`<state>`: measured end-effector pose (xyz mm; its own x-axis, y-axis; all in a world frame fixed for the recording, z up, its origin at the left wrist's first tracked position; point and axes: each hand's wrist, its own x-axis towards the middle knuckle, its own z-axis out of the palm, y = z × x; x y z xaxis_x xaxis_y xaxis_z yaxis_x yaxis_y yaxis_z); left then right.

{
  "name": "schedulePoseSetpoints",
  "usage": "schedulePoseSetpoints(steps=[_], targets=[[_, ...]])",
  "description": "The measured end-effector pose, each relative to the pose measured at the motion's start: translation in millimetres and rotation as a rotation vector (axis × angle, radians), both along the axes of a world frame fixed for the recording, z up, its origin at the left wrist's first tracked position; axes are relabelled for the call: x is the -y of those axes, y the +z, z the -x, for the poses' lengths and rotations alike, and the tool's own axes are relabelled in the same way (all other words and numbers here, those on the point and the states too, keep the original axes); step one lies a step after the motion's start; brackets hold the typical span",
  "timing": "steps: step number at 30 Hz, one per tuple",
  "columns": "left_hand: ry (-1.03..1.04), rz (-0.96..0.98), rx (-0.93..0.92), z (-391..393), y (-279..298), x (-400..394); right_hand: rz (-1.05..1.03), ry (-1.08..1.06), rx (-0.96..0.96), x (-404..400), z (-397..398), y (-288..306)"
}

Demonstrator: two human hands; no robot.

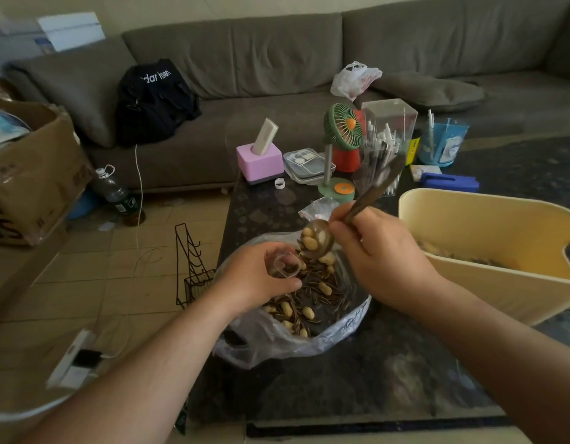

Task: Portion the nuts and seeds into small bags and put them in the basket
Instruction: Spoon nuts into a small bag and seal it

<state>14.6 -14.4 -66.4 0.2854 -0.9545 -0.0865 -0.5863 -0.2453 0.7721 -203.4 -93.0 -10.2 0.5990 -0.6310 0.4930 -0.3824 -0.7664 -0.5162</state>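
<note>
Beside the yellow basket (pixel 469 216), right hand (pixel 379 251) grips spoon (pixel 322 238), left hand (pixel 261 277) pinches small bag (pixel 287 265).

Dim indoor daylight, soft shadows, wide-angle bending at edges, motion blur on spoon handle (pixel 378 184), faint table glare

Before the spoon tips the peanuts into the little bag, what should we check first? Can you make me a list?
1. Small bag mouth open: ok, the left hand holds it open.
2. Spoon loaded: ok, peanuts sit in its bowl.
3. Spoon over the bag mouth: not ok, it hangs a little to the right of it.
4. Right hand grip on the handle: ok, fingers curl round it.
5. Spills land safely: ok, the big bag of nuts and seeds lies underneath.
6. Basket within reach: ok, it stands just right of the hands.
</note>
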Motion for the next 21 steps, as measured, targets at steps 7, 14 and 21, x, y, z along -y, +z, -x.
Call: schedulePoseSetpoints(steps=[7, 14, 21], targets=[[0.037, 0.016, -0.177, 3, 4, 0, 0.207, 0.157, -0.058, -5, -6, -22], [0.059, 0.045, -0.186, -6, 6, -3, 0.205, 0.162, -0.059, 7, 10, -26], [0.164, 0.115, -0.536, -4, 12, 1, 0.262, 0.219, -0.549, 17, 27, -64]])
